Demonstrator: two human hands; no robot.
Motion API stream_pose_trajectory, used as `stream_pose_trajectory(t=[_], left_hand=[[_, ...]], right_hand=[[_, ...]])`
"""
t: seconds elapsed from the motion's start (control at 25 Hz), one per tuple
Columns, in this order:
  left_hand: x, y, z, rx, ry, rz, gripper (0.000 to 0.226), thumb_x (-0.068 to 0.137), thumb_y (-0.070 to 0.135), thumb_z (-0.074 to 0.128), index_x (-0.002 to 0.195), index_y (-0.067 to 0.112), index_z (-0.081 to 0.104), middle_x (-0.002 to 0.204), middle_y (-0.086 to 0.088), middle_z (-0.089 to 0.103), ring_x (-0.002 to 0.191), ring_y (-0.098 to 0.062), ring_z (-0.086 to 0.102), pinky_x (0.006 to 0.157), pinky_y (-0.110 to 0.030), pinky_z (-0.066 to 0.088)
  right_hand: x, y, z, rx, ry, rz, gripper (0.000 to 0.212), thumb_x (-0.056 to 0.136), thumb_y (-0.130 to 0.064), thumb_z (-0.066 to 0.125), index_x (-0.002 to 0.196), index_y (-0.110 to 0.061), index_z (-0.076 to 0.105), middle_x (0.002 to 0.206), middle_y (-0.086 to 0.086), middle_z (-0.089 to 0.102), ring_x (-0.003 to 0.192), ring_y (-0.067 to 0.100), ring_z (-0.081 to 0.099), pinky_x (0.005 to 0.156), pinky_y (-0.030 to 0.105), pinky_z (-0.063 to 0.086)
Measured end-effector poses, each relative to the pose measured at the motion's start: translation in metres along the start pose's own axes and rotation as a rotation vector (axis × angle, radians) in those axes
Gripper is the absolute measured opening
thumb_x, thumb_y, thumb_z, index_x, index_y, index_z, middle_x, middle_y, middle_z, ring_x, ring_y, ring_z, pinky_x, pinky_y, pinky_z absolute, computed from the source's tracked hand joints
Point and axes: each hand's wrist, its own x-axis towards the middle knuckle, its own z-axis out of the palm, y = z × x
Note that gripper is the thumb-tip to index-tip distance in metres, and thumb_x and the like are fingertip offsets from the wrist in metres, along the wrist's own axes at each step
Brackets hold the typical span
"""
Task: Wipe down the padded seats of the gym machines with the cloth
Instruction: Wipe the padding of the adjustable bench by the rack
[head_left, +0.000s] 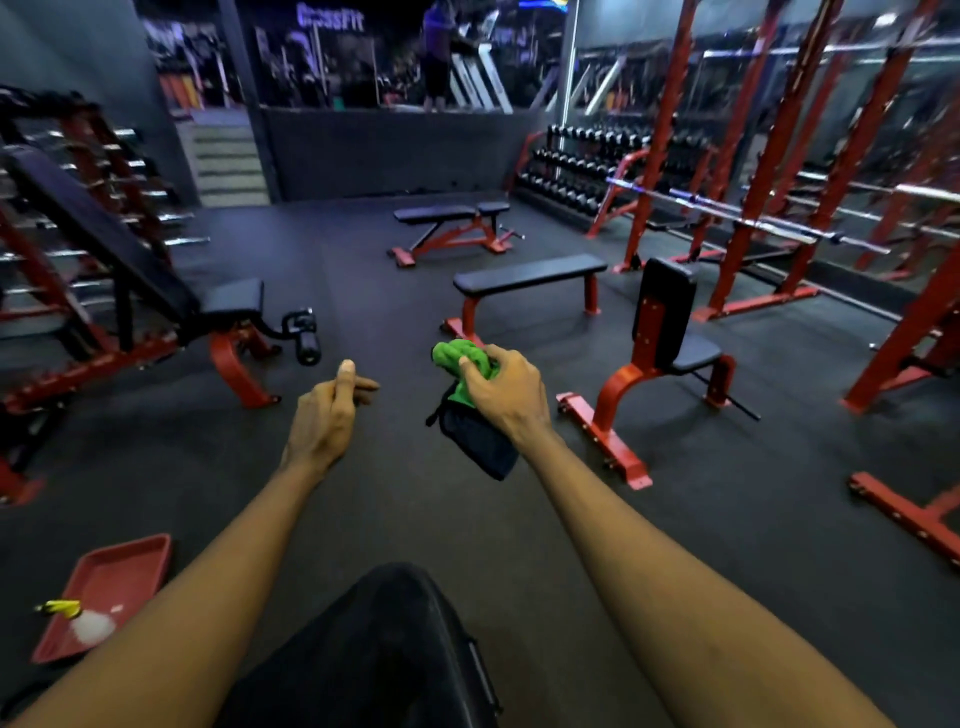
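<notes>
On the left stands the slanted bench seat (234, 299). Our left hand (324, 415) holds nothing, its fingers loose. The green cloth (457, 358) is bunched up in our right hand (506, 389), in the air, touching no seat. We should spread it flat, then rub each pad all over.

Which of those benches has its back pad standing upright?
The seat bench on the right: its back pad is vertical. The left bench slopes; the middle bench and far bench lie flat.
</notes>
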Motion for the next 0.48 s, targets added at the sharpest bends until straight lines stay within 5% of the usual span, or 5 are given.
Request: stream_pose_trajectory(t=[0.2, 0.48], left_hand=[[0.029, 0.051, -0.049, -0.002, 0.038, 0.067, 0.069, 0.1, 0.058, 0.022, 0.094, 0.02, 0.079, 0.088, 0.0, 0.074, 0.091, -0.016, 0.067, 0.084, -0.029, 0.043], [0.048, 0.078, -0.114, 0.02, 0.021, 0.085, 0.073, 0.089, 0.074, 0.024, 0.085, 0.024, 0.078, 0.085, 0.002, 0.076, 0.09, -0.018, 0.07, 0.093, -0.043, 0.052]], right_hand=[[0.029, -0.055, -0.047, 0.012, 0.067, -0.038, 0.033, 0.09, -0.046, 0.062, 0.108, -0.021, 0.073, 0.102, 0.009, 0.073, 0.099, 0.031, 0.067, 0.079, 0.036, 0.052], [0.034, -0.109, -0.082, 0.033, 0.097, -0.078, 0.026, 0.092, -0.04, 0.064, 0.102, -0.018, 0.074, 0.099, 0.01, 0.073, 0.097, 0.031, 0.065, 0.077, 0.035, 0.049]])
